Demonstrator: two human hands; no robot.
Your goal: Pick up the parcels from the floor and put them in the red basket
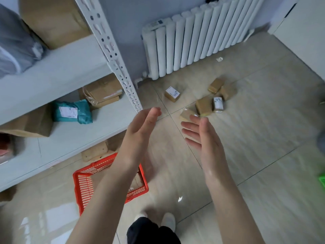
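Down at 6 o'clock you can see dark trousers (151, 231) and two white shoes (168, 221) standing on the glossy beige tile floor (263, 173). Both forearms reach up the middle of the view. The left hand (140, 132) and right hand (200, 136) are both open, palms facing each other with a gap between them, holding nothing.

Under the left forearm, around 7 o'clock, the red basket (84, 185) sits on the floor just beside the white shelving unit (58, 81); the arm hides most of its inside, though something brown shows in its right corner.

The shelves fill the left side, 8 to 11 o'clock, loaded with cardboard boxes (103, 92), a teal mailer bag (73, 111) and a grey bag (15, 44) up top. A green thing (322, 181) pokes in at the right edge, 3 o'clock, can't tell what.

Past the fingertips, around 1 o'clock, the parcels (204, 105) lie in a loose cluster on the floor, some touching, with one labelled box (172, 93) off by itself toward 12. Open tile all round them. Behind that, a white radiator (202, 37) against the pale blue wall (126, 18).
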